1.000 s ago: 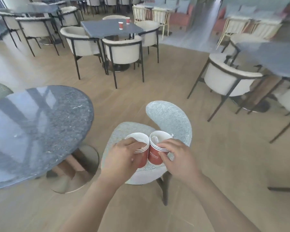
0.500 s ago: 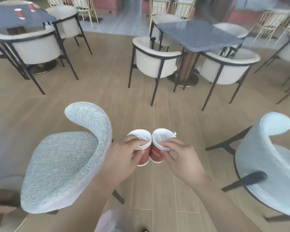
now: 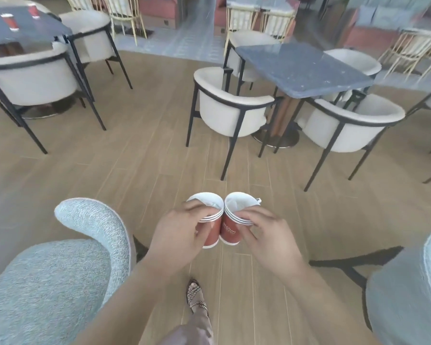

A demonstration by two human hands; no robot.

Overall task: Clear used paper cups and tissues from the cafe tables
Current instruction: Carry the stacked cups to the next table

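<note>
Two red paper cup stacks touch rim to rim above the wooden floor (image 3: 139, 170), white lettering on the right stack (image 3: 230, 226) too blurred to read. The left hand (image 3: 177, 235) grips the left stack (image 3: 210, 225); the right hand (image 3: 266, 235) grips the other. Tissue sits inside both. Open floor lies ahead between grey chairs (image 3: 67, 265); two more red cups (image 3: 10, 21) stand on a far desk (image 3: 33, 31).

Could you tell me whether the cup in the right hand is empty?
Not empty: white tissue sits inside the cup held by the right hand.
</note>
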